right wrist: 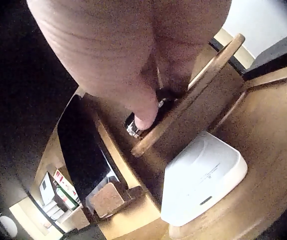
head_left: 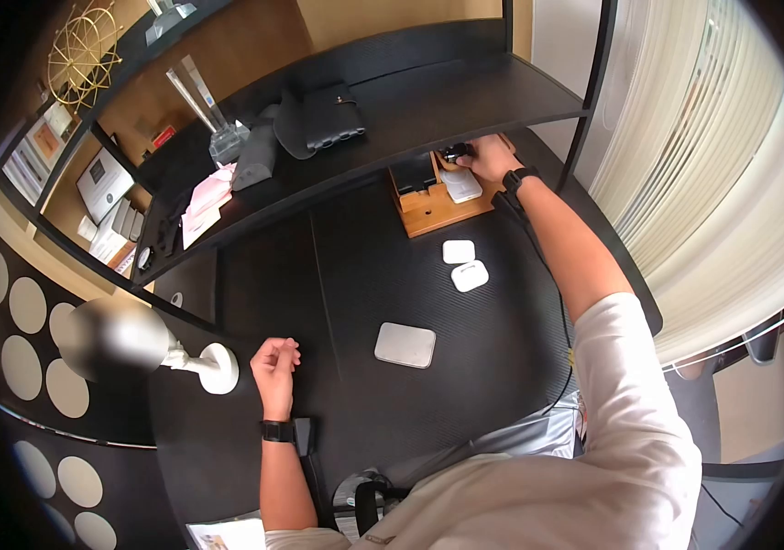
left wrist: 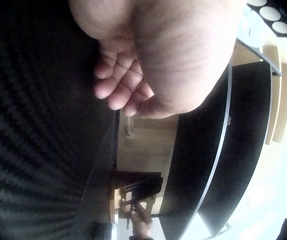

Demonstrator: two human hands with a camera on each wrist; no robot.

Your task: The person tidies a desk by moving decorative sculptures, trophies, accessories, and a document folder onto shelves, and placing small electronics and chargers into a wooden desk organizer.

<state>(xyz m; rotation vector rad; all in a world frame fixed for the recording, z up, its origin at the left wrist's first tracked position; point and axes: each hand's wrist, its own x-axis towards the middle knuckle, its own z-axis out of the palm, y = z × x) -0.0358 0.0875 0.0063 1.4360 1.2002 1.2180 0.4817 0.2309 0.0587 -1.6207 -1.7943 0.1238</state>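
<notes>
My right hand (head_left: 493,158) reaches under the shelf to a wooden desk organizer (head_left: 442,218). In the right wrist view its thumb and fingers pinch a small black and silver watch-like item (right wrist: 132,126) over the organizer's raised bar; the fingers hide much of it. A white rounded box with a port (right wrist: 203,180) lies in the organizer beside that bar. A black flat device (right wrist: 81,145) leans on the other side. My left hand (head_left: 275,367) hovers over the near left of the desk, fingers loosely curled, holding nothing.
Two small white cases (head_left: 459,252) lie in front of the organizer, and a silver tin (head_left: 405,345) sits mid-desk. A white lamp (head_left: 218,368) stands left of my left hand. The black shelf (head_left: 438,101) overhangs the organizer. A cable (head_left: 564,339) runs down the right side.
</notes>
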